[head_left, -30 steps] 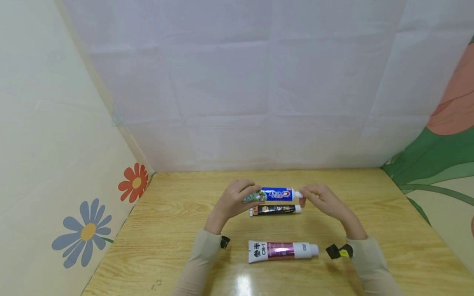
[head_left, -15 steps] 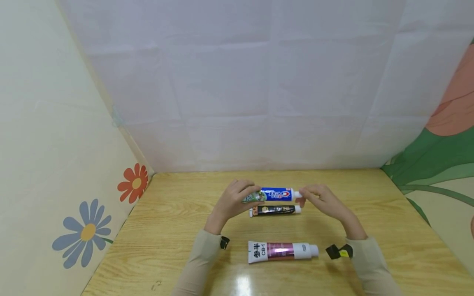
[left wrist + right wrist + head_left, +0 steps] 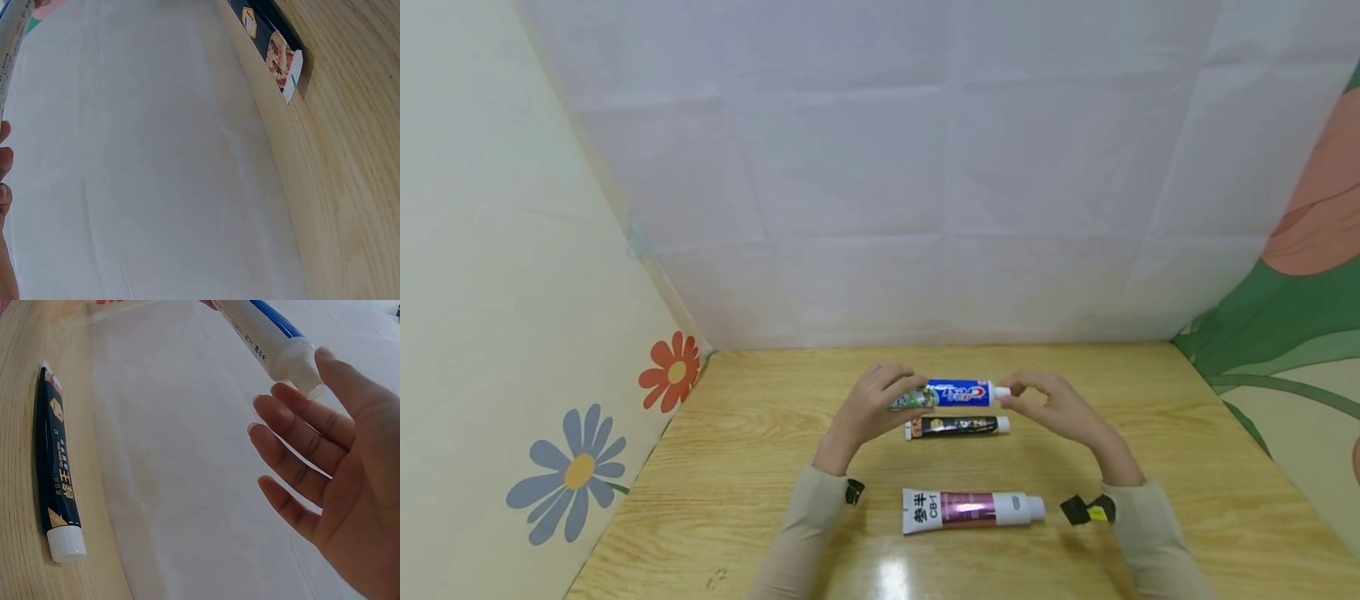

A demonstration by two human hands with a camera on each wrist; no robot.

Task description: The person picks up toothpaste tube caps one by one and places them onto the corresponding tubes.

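Observation:
My left hand (image 3: pixel 876 404) grips the flat green end of a blue toothpaste tube (image 3: pixel 960 393), which lies level above the table with its capped end to the right. At that end, the thumb and index finger of my right hand (image 3: pixel 1057 410) are at the white toothpaste cap (image 3: pixel 306 381), one on either side. The right hand's other fingers are spread apart in the right wrist view. Below the held tube, a black toothpaste tube (image 3: pixel 57 450) lies on the table with its white cap on. The left wrist view catches only some of my left fingertips (image 3: pixel 5 159).
A white and pink toothpaste tube (image 3: pixel 967 509) lies nearer me on the wooden table (image 3: pixel 737 467), between my forearms. A white sheet (image 3: pixel 850 250) hangs behind the table's far edge. Walls with painted flowers (image 3: pixel 578 471) stand at both sides.
The right thumb and index finger have shifted at the cap, the thumb now lower and the fingers further apart. The left hand and the blue toothpaste tube stay almost still.

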